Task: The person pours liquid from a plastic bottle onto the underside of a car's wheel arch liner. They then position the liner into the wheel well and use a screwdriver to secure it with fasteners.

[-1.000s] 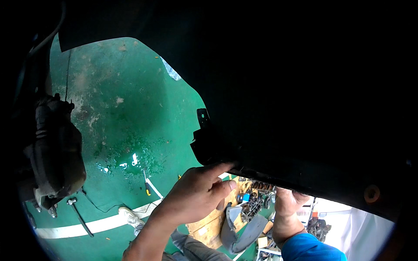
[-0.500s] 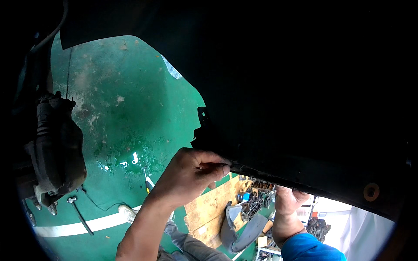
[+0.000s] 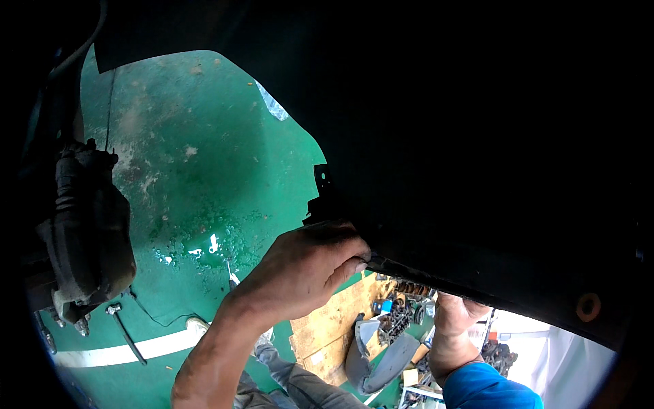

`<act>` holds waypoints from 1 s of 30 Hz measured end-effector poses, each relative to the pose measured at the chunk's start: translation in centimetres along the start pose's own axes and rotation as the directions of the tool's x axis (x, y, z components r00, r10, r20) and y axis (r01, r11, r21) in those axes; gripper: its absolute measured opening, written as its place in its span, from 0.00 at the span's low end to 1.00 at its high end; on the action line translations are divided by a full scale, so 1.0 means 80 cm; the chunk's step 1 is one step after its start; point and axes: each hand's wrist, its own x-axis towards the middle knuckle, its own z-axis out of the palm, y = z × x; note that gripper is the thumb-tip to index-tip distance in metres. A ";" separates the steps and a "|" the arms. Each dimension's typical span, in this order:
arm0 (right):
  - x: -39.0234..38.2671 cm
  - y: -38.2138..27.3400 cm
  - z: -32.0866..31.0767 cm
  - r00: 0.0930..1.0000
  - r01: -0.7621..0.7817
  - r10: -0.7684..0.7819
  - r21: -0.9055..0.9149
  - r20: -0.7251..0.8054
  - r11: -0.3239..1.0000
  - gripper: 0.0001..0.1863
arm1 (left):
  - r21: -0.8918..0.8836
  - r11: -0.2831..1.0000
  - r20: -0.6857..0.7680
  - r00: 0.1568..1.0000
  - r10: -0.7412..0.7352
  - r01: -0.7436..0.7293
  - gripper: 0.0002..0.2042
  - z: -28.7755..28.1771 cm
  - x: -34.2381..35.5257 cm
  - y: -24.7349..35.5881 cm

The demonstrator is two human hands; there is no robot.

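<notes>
A large dark panel [image 3: 470, 204], apparently the underside of a vehicle, fills the upper right of the head view. My left hand [image 3: 306, 269] is closed at its lower edge, thumb and bent fingers pressed against the lip. Just above that hand a small dark bracket with a hole [image 3: 323, 176] sticks out from the panel. Farther right, my right hand [image 3: 460, 313] reaches up to the same edge from below, in a blue sleeve. Its fingers go out of sight behind the panel, so their grip is hidden.
A dark brake caliper-like part [image 3: 92, 225] hangs at the left. On the green floor [image 3: 197, 143] lie a T-shaped tool [image 3: 126, 334] and wet patches. Below are cardboard [image 3: 327, 334], a grey curved part [image 3: 381, 361] and metal parts [image 3: 402, 320]. A person's legs [image 3: 293, 375] show at the bottom.
My left hand has shifted slightly right and up along the panel edge, its fingers now more curled over it. The right hand stays at nearly the same spot.
</notes>
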 end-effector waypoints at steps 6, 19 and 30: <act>0.008 -0.011 0.011 0.999 -0.014 0.015 -0.011 0.047 1.000 0.16 | 0.080 0.996 -0.087 0.995 0.050 -0.043 0.05 0.010 -0.003 0.000; 0.007 -0.017 0.017 0.999 -0.045 0.045 0.008 0.025 0.999 0.15 | -0.134 0.989 -0.154 0.987 0.044 -0.065 0.08 0.020 -0.008 -0.017; 0.014 -0.020 0.021 0.998 -0.021 0.021 -0.005 0.059 1.000 0.16 | -0.392 0.903 0.040 0.984 -0.172 0.174 0.09 -0.002 0.003 -0.010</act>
